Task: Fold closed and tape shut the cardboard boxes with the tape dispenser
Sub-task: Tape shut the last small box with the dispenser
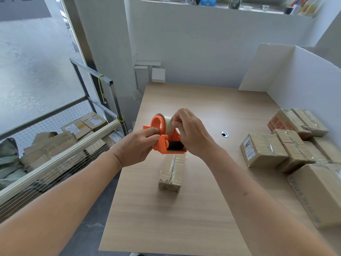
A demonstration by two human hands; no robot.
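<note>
The bright orange plastic tape dispenser (162, 139) with its roll of clear tape (168, 125) is held up in the air, just above the far end of a small brown cardboard box (170, 174) that lies on the light wooden tabletop (184, 218). The left hand (135, 146) grips the orange side of the dispenser, its fingers (151, 133) curled around the frame, most likely to keep it steady. The right hand (190, 133) reaches over the roll, and its fingers (176, 119) pinch at the tape on top, probably hunting for the loose end so it can be pulled out. The box sits right under the fingers of both hands, with its flaps folded shut and a shiny strip of tape running down its middle line. It looks like this box is nearly done, or needs one more strip. Well off to the side of the right fingers is a heap of brown taped boxes (276, 150), next to a white folded board (295, 74) that stands like a little wall. Off beyond the left fingers, down past the tabletop edge, a wire mesh cart (60, 137) holds more cardboard boxes.
</note>
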